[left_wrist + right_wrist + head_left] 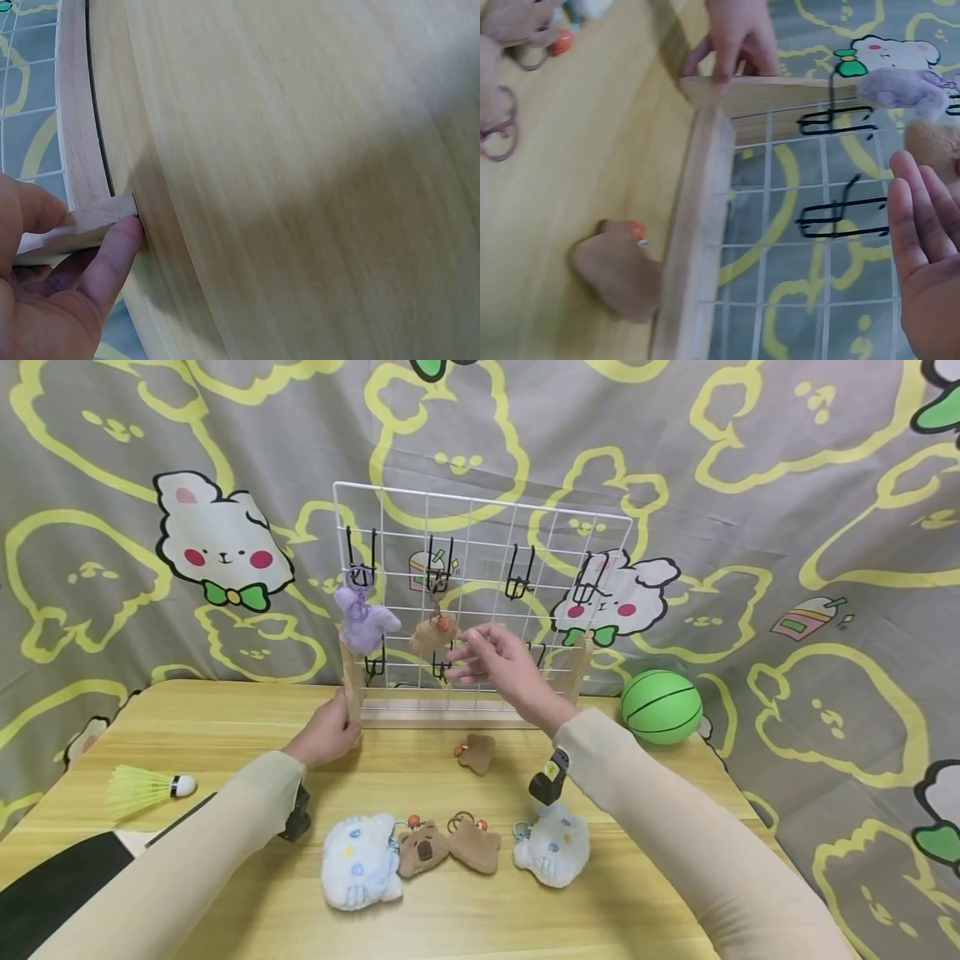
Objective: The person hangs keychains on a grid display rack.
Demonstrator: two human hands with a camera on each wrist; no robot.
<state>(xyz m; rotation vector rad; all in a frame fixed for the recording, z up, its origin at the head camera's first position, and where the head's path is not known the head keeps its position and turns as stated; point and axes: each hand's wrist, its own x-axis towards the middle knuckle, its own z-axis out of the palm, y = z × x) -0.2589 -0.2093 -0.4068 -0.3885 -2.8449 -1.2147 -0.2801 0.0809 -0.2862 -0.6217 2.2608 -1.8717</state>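
A white wire grid rack (480,527) with a wooden base stands at the back of the table. My left hand (327,728) grips the wooden post (351,681) at its left end; in the left wrist view, thumb and fingers (112,259) pinch the wood. From the upper black hooks hang a purple plush keychain (363,620) and a brown plush keychain (431,633). Beside the brown one is my right hand (498,662), its fingers extended and holding nothing. In the right wrist view those fingers (919,217) look straight.
Another brown plush keychain (477,753) lies before the rack. Nearer are a white plush (360,862), two brown plush keychains (423,848) and a second white plush (555,846). A yellow shuttlecock (150,787) lies left; a green ball (662,707) sits right. More black hooks (519,575) hang on the grid.
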